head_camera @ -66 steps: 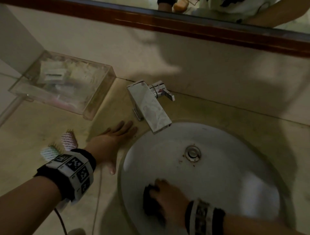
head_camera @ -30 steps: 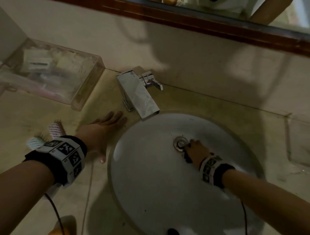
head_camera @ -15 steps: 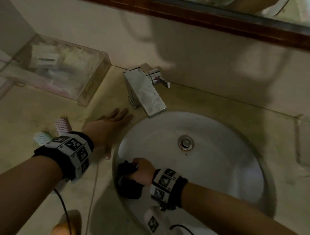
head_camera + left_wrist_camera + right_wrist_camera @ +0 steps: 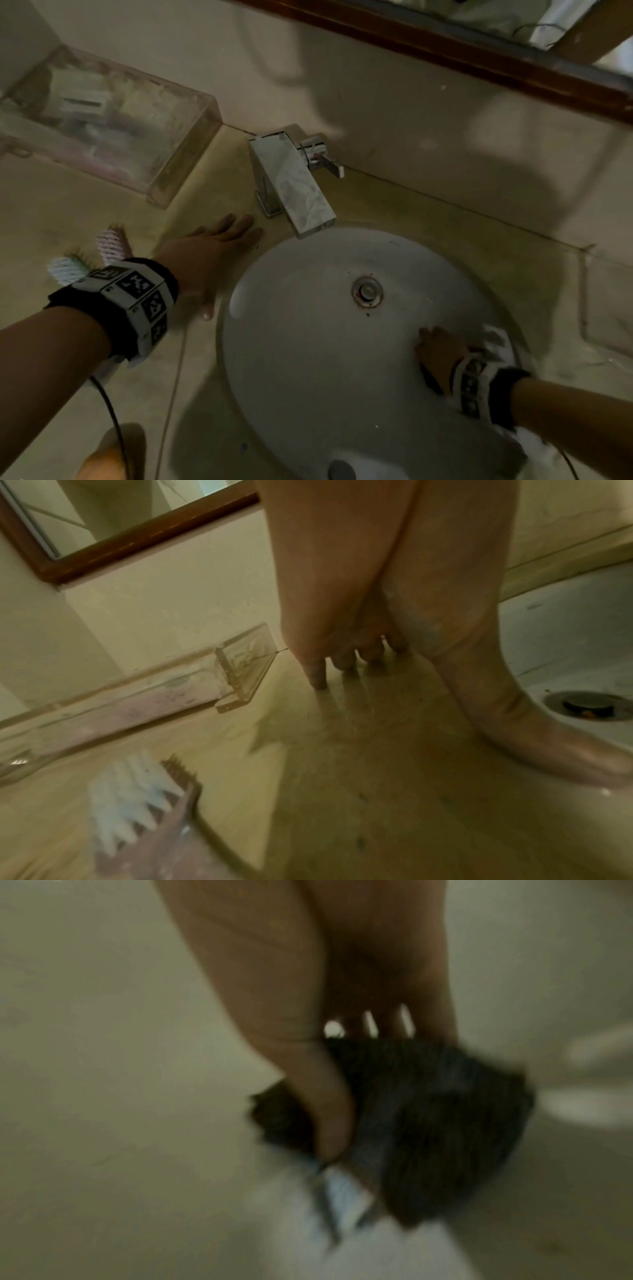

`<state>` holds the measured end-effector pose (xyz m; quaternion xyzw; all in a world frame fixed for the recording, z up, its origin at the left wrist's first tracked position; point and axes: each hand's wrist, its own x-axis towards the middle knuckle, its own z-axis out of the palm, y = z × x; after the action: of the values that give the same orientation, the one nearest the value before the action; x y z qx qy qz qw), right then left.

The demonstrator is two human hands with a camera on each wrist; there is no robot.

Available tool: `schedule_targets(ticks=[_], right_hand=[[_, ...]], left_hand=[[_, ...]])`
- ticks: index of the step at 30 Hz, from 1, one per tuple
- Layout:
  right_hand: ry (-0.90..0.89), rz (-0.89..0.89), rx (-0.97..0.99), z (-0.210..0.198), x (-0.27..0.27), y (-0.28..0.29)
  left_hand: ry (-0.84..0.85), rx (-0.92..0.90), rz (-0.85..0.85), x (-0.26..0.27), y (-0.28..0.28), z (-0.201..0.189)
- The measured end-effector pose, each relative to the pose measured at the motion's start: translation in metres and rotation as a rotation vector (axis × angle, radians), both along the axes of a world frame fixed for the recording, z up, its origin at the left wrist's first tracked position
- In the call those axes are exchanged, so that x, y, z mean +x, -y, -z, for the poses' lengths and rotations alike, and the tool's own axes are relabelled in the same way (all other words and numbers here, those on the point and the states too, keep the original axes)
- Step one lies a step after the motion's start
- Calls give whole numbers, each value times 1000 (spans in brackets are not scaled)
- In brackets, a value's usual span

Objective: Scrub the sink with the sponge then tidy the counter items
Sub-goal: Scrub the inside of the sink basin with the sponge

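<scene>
Dark sponge (image 4: pixel 428 1123) is sitting low on the right-hand wall of the white sink (image 4: pixel 308 359), mostly hidden under the right hand (image 4: pixel 436 351) in the head view; the right wrist view is blurred but is showing it bunched beneath the palm. Right hand is gripping the sponge, thumb (image 4: pixel 322 1096) curling down one side and the other digits wrapping over the top, pressing it against the basin surface. A pale scrap (image 4: pixel 342 1191) is showing under the sponge; cannot tell what it is.

Drain (image 4: pixel 367 292) is lying up and to the left of that hand, apart from it, rust-coloured specks around its ring. Square chrome faucet (image 4: pixel 294 185) is overhanging the far rim of the basin.

Left hand (image 4: pixel 212 253) is lying flat on the beige counter (image 4: pixel 68 212), fingers (image 4: pixel 342 661) straight and close together, holding nothing, tips near the faucet base, thumb reaching toward the sink edge.

Behind the left wrist, two brushes (image 4: pixel 109 243) are lying on the counter, bristles up. A clear plastic box (image 4: pixel 113 116) is standing against the wall in the far left corner, contents too blurred to name. Wood-framed mirror (image 4: pixel 479 51) is running along the top
</scene>
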<state>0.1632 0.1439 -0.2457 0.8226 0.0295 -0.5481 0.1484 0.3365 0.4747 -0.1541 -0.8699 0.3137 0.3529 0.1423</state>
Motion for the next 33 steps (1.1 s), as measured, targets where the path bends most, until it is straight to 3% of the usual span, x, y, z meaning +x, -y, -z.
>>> schedule_targets(ticks=[2, 5, 9, 12, 16, 19, 22, 28, 31, 33], right_hand=[[46, -54, -49, -5, 20, 12], [-28, -150, 6, -17, 27, 14], [-262, -303, 219, -30, -20, 5], [-380, -281, 186, -13, -45, 5], [-116, -128, -37, 6, -19, 10], [100, 11, -87, 5, 15, 14], [195, 158, -63, -7, 36, 10], [459, 661, 196, 17, 1, -29], [555, 959, 136, 25, -25, -31], [527, 958, 24, 25, -36, -20]], left_hand=[[0, -11, -8, -2, 0, 0], [13, -32, -25, -2, -1, 2], [10, -53, -29, 0, -2, 3], [7, -59, -37, 0, -3, 4], [11, -51, -26, -1, -2, 2], [8, -52, -20, -1, -2, 0], [8, -57, -16, 0, -2, 2], [-7, -80, -17, 3, -5, 6], [-12, -90, -12, 3, -6, 5], [-24, -97, -29, 3, -6, 3]])
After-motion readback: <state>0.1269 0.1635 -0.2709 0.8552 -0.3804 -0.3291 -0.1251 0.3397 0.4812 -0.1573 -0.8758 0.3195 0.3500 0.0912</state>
